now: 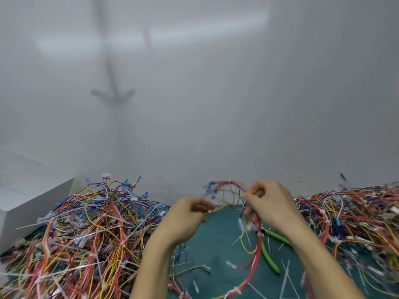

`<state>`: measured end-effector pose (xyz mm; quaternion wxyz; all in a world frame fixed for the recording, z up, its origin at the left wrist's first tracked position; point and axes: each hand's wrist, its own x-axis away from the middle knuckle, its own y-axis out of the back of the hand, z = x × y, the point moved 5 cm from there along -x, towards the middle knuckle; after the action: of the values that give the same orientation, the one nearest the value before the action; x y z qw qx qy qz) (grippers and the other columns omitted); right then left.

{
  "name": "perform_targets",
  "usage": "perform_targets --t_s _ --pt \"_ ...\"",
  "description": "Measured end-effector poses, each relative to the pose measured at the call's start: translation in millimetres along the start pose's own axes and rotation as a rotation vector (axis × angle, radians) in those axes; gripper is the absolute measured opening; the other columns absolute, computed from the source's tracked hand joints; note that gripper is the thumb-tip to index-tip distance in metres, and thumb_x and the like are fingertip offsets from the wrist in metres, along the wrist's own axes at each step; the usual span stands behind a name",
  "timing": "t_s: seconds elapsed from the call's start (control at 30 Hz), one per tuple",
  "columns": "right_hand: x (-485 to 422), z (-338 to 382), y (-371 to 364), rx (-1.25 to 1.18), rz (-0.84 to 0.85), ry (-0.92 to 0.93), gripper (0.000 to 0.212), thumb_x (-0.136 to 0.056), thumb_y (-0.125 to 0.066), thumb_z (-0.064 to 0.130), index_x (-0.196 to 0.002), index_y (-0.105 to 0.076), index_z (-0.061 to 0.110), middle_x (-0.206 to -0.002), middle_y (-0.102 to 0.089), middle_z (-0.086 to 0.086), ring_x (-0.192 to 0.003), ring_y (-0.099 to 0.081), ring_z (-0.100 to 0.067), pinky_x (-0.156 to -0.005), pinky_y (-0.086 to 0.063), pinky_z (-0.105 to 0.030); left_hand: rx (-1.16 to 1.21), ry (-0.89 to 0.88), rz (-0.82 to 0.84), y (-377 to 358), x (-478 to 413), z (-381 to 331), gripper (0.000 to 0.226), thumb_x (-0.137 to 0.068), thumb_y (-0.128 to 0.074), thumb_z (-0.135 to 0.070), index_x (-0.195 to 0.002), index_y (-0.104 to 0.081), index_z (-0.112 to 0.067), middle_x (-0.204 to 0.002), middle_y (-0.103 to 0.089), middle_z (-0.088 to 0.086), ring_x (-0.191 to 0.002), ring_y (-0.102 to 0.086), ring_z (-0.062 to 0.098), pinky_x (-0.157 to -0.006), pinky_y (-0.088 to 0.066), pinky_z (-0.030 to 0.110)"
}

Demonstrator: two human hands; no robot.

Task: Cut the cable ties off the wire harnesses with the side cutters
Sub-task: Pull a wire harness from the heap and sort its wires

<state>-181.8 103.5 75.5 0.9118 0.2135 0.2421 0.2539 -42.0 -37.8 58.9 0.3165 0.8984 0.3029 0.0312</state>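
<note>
Hanging between both hands, the wire harness (257, 219) is lifted just off the green cutting mat (216, 244), low in the view at 6 o'clock. The left hand (187, 214) has its fingers curled and pinches the yellow and dark leads. The right hand (267, 203) pinches a yellow lead at the top of the loop. Spreading the wires this way probably exposes the remaining ties; a white cable tie (260, 234) still sits on the red run.

The green-handled side cutters (269, 256) lie loose on the mat under the right forearm, at 5 o'clock from the harness, within easy reach. White tie offcuts (286, 275) litter the mat around them.

One heap of harnesses (86, 223) sits at 9 o'clock and a second heap (345, 212) at 3 o'clock, likely one done and one waiting, though which is which is unclear. A white box (26, 197) stands on the bench beyond the left heap. No writing or labels can be read.
</note>
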Motion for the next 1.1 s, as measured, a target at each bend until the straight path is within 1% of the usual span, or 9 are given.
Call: perform_targets --t_s 0.13,0.23,0.33,0.5,0.6,0.73,0.83,0.93,1.1 --pt "14.4 39.7 33.3 -0.194 -0.196 0.24 0.015 -0.089 -0.065 0.008 -0.08 -0.061 0.019 -0.062 -0.069 -0.006 -0.051 -0.066 -0.007 -0.049 -0.052 -0.022 0.366 -0.098 -0.034 11.7 10.2 -28.6 0.039 -0.093 -0.044 0.005 -0.11 -0.069 -0.02 -0.111 -0.074 -0.007 -0.104 -0.069 0.007 -0.089 -0.051 0.018" --pt "28.3 66.1 37.1 -0.145 -0.13 0.425 0.019 -0.087 -0.07 0.01 -0.078 -0.06 0.024 -0.065 -0.066 -0.004 -0.059 -0.069 -0.012 -0.057 -0.056 -0.034 0.619 -0.169 -0.176 24.8 18.3 -47.3 0.024 -0.099 -0.05 -0.025 -0.107 -0.072 -0.02 -0.106 -0.076 -0.006 -0.103 -0.07 0.009 -0.09 -0.055 0.027" --pt "37.8 82.1 29.6 0.056 -0.001 0.573 0.018 -0.081 -0.076 0.017 -0.076 -0.061 0.025 -0.07 -0.067 0.01 -0.066 -0.066 -0.009 -0.059 -0.049 -0.02 0.734 -0.177 -0.222 32.2 22.9 -59.6 0.041 -0.085 -0.055 -0.05 -0.096 -0.075 -0.016 -0.1 -0.077 0.002 -0.098 -0.072 0.015 -0.088 -0.055 0.03" --pt "41.5 84.8 16.5 0.254 0.115 0.614 0.017 -0.08 -0.077 0.031 -0.08 -0.06 0.03 -0.075 -0.064 0.017 -0.072 -0.063 -0.003 -0.068 -0.051 -0.031 0.708 -0.175 -0.322 37.8 27.7 -60.5 0.033 -0.078 -0.067 -0.039 -0.089 -0.077 -0.009 -0.089 -0.078 0.004 -0.089 -0.074 0.012 -0.073 -0.056 0.016" --pt "42.0 85.7 16.6 0.283 0.153 0.598 0.018 -0.079 -0.077 0.037 -0.08 -0.06 0.034 -0.079 -0.065 0.018 -0.078 -0.062 -0.001 -0.072 -0.053 -0.036 0.635 -0.175 -0.366 40.2 28.6 -59.1 0.02 -0.081 -0.072 -0.027 -0.085 -0.077 -0.008 -0.085 -0.078 0.003 -0.086 -0.072 0.008 -0.084 -0.052 0.024" --pt "44.3 77.9 18.9 0.243 0.322 0.503 0.028 -0.075 -0.073 0.051 -0.096 -0.058 0.044 -0.107 -0.059 0.027 -0.104 -0.056 0.006 -0.087 -0.051 -0.031 0.597 -0.223 -0.394 41.0 30.0 -61.3 0.011 -0.083 -0.073 -0.019 -0.084 -0.076 -0.009 -0.081 -0.077 -0.001 -0.078 -0.07 0.001 -0.074 -0.051 0.012" --pt "46.3 84.7 23.6 0.096 0.293 0.512 0.022 -0.082 -0.071 0.04 -0.102 -0.061 0.041 -0.112 -0.06 0.023 -0.111 -0.055 0.006 -0.095 -0.048 -0.027 0.553 -0.276 -0.369 38.6 30.9 -67.6 0.007 -0.081 -0.076 -0.01 -0.082 -0.074 -0.004 -0.076 -0.076 0.002 -0.071 -0.067 0.003 -0.066 -0.049 0.008" --pt "44.4 93.2 29.9 -0.062 0.117 0.523 0.016 -0.087 -0.07 0.027 -0.099 -0.062 0.033 -0.1 -0.067 0.019 -0.097 -0.064 0.002 -0.084 -0.053 -0.025 0.446 -0.354 -0.327 33.3 33.0 -76.9 0.007 -0.082 -0.075 -0.01 -0.078 -0.072 -0.007 -0.071 -0.072 0.002 -0.069 -0.063 0.007 -0.069 -0.05 0.019" --pt "39.5 86.6 31.6 -0.09 0.099 0.431 0.02 -0.083 -0.075 0.035 -0.099 -0.065 0.03 -0.09 -0.071 0.015 -0.085 -0.068 0.001 -0.074 -0.056 -0.022 0.303 -0.411 -0.348 29.0 38.1 -86.2 0.008 -0.084 -0.076 -0.018 -0.077 -0.073 -0.018 -0.077 -0.074 -0.005 -0.083 -0.07 0.015 -0.089 -0.053 0.051"
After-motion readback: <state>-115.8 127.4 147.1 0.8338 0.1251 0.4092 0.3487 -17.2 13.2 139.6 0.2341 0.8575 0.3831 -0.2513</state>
